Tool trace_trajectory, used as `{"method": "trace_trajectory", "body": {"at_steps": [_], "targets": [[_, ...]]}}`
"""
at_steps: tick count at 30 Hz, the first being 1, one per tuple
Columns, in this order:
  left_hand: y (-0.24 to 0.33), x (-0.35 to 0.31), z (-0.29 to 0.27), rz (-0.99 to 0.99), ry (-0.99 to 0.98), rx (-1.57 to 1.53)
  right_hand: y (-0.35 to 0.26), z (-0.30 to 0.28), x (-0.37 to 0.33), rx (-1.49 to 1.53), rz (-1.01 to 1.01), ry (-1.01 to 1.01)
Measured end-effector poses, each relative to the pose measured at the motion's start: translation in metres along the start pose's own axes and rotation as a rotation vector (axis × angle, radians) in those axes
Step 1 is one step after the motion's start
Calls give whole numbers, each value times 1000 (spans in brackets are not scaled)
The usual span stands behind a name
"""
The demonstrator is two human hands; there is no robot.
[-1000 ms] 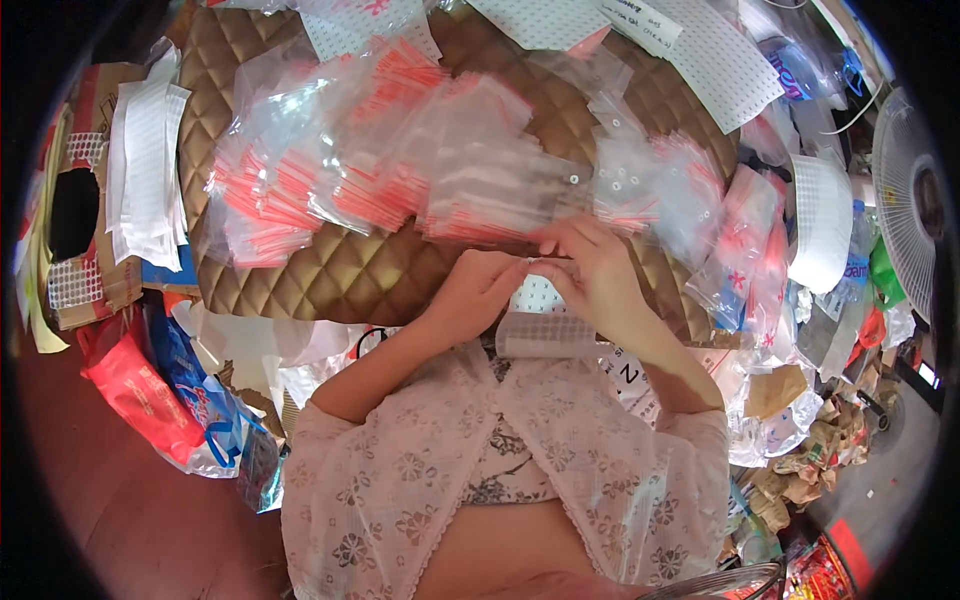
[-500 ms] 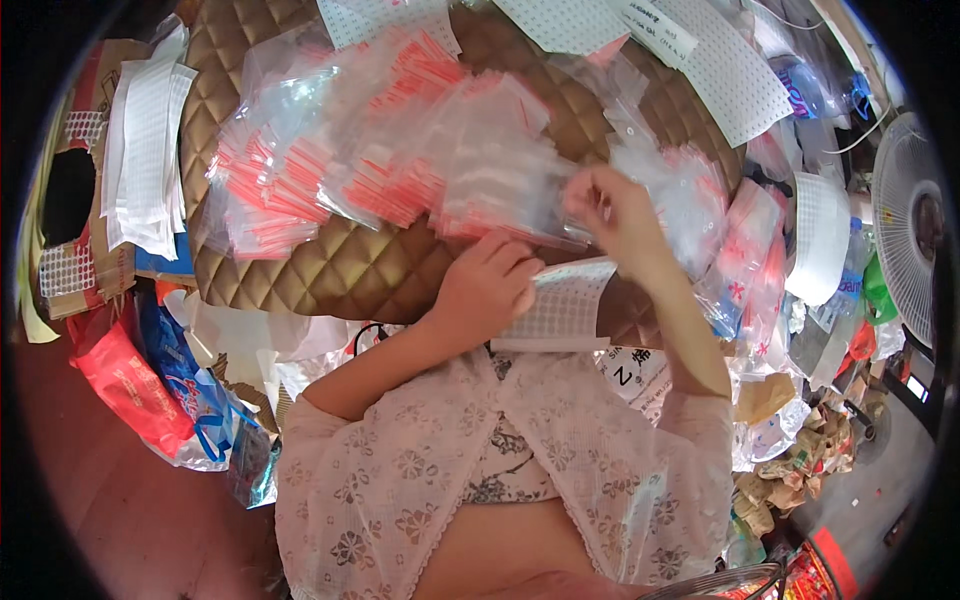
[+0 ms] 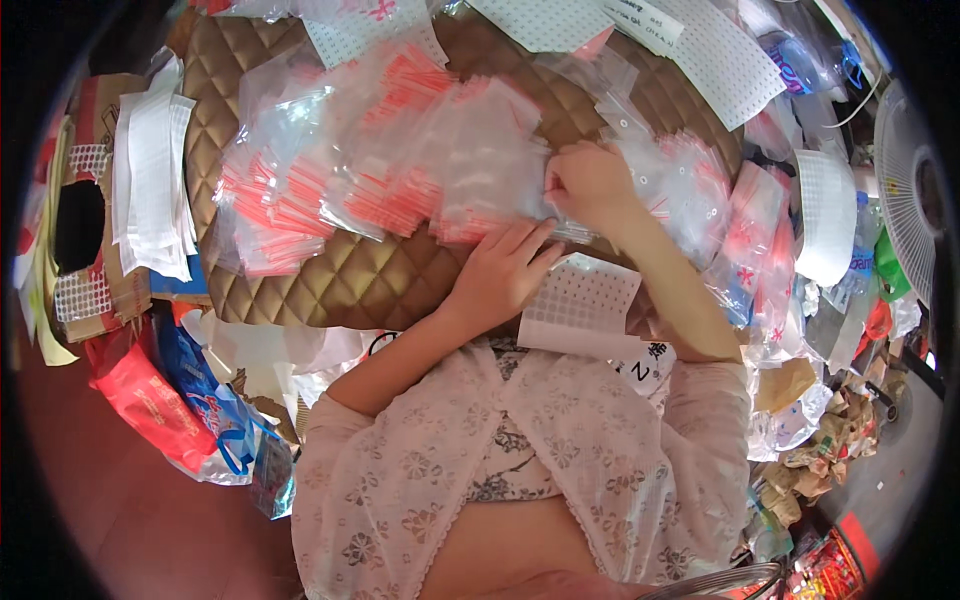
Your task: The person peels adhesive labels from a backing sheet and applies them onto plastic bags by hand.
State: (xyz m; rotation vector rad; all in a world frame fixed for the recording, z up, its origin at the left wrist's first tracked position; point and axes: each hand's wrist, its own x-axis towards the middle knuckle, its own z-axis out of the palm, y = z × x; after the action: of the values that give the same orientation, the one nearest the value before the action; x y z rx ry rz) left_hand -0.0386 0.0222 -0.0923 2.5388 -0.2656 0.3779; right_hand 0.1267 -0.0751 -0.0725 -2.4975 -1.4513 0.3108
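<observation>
i am seeing the left hand point(image 3: 508, 262) resting at the near edge of the clear bags point(image 3: 490, 150); its fingers are lying long and slightly apart, and i cannot tell if they are gripping anything. a little farther and to the right, the right hand point(image 3: 592, 185) is keeping its fingers in a close curl; whether something is being held inside, i cannot tell. the bags, having red edges, are overlapping in piles across the brown quilted worktop point(image 3: 330, 285). a white dotted sheet point(image 3: 582, 300) is lying nearer, just beside the left hand. a second bag group point(image 3: 690, 190) is spreading on the right.
</observation>
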Motion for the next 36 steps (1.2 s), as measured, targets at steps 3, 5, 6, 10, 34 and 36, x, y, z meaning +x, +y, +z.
{"method": "trace_trajectory", "body": {"at_steps": [3, 5, 6, 10, 34, 36], "targets": [[1, 1, -10, -11, 44, -113, -5, -19, 4, -78, 202, -70], [5, 0, -19, -7, 84, -197, 10, -20, -7, 174, 187, -103], [8, -5, -24, -151, 82, -327, 17, -22, -13, 426, 160, -144], [14, -11, -38, -685, 97, -694, -6, -48, -63, 1190, 218, -229], [16, 28, -38, -802, -134, -1248, -11, -51, -118, 653, 111, 30], [22, 30, -36, -709, -143, -1153, -10, -51, -114, 622, 76, 77]]}}
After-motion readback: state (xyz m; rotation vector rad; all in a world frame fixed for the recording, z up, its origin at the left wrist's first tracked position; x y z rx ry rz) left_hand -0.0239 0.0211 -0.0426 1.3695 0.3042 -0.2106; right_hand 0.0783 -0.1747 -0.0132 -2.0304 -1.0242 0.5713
